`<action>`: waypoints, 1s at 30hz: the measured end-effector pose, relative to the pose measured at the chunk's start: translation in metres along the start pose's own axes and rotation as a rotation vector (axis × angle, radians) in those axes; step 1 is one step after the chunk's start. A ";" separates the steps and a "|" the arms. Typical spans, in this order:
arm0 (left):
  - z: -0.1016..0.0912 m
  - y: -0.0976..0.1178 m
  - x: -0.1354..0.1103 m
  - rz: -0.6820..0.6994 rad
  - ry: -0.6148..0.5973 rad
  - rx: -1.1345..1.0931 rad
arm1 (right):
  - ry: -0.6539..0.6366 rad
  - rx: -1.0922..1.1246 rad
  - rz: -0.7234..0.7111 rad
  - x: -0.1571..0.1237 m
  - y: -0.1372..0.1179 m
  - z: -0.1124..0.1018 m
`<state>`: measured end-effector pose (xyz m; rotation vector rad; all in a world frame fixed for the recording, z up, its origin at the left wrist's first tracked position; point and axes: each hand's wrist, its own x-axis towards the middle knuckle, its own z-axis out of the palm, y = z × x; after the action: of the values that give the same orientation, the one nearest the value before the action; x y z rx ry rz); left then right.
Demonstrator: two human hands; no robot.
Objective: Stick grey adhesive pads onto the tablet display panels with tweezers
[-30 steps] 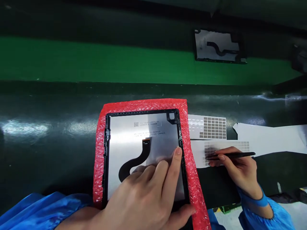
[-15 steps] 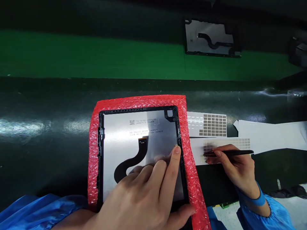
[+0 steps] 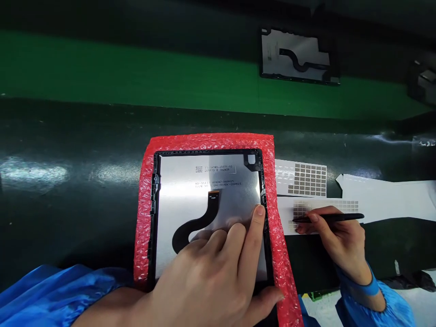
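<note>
Left hand (image 3: 207, 281) on panel (image 3: 187, 197), right hand (image 3: 342, 238) holding probable tweezers (image 3: 344, 217)

The silver panel (image 3: 231, 203) bears "260815" and "00243" beside a square code (image 3: 199, 169), other printed characters (image 3: 218, 184) blurred

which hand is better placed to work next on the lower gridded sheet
Probably the right hand: it holds a black tweezer-like tool with its tip at the lower gridded sheet, while the left hand rests on the display panel.
</note>
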<state>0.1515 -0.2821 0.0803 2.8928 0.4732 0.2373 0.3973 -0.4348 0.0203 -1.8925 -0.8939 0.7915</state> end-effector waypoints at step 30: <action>-0.051 -0.243 -0.200 -0.597 -0.094 1.111 | -0.369 0.211 -0.039 0.054 -0.151 0.151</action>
<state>-0.1175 -0.1140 0.0510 3.4552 1.8967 -0.3857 0.2655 -0.2701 0.0836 -1.5664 -1.0218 1.1873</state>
